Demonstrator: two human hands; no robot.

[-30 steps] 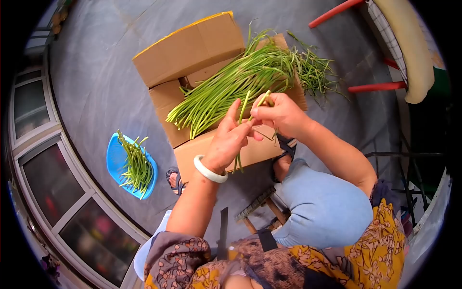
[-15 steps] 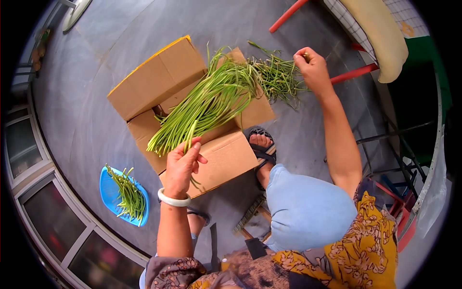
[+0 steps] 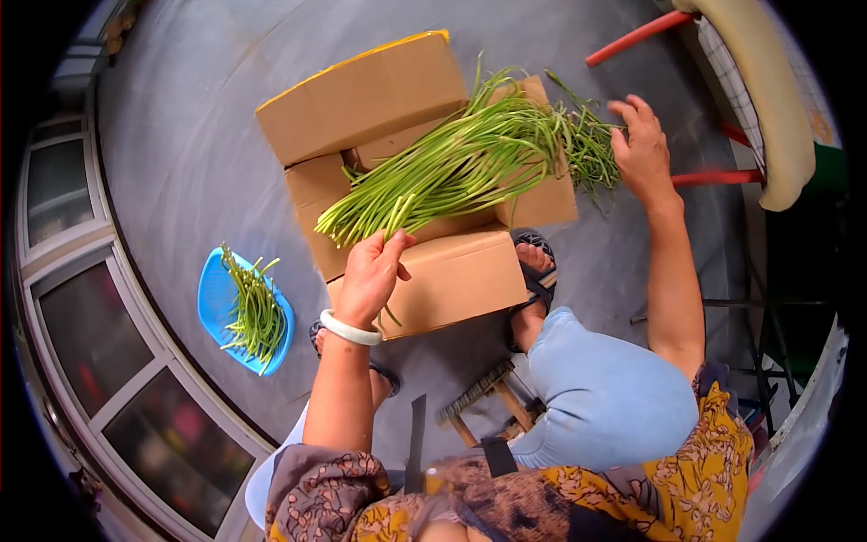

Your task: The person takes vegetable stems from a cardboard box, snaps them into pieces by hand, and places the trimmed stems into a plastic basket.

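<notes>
Long green stems (image 3: pixel 452 163) lie in a bundle across an open cardboard box (image 3: pixel 361 95). My left hand (image 3: pixel 373 274), with a pale bangle at the wrist, is closed around a few green stems (image 3: pixel 396 213) at the near edge of the bundle. Over the right end of the box, my right hand (image 3: pixel 643 149) is raised with its fingers apart and nothing in them. It is beside a loose heap of thin green scraps (image 3: pixel 591 149) on the floor. A blue basket (image 3: pixel 210 294) at the left holds short cut stems (image 3: pixel 256 312).
A red-legged seat (image 3: pixel 772 90) with a pale cushion stands at the upper right. A small wooden stool (image 3: pixel 492 397) is between my legs. Glass-panelled doors (image 3: pixel 95 330) run along the left, and a dark metal frame (image 3: pixel 768 303) is at the right.
My hands have parted: the left went down to the stems' near ends, the right out to the scrap heap. Since half a second ago, my right fingers have opened. The camera view has shifted too.
</notes>
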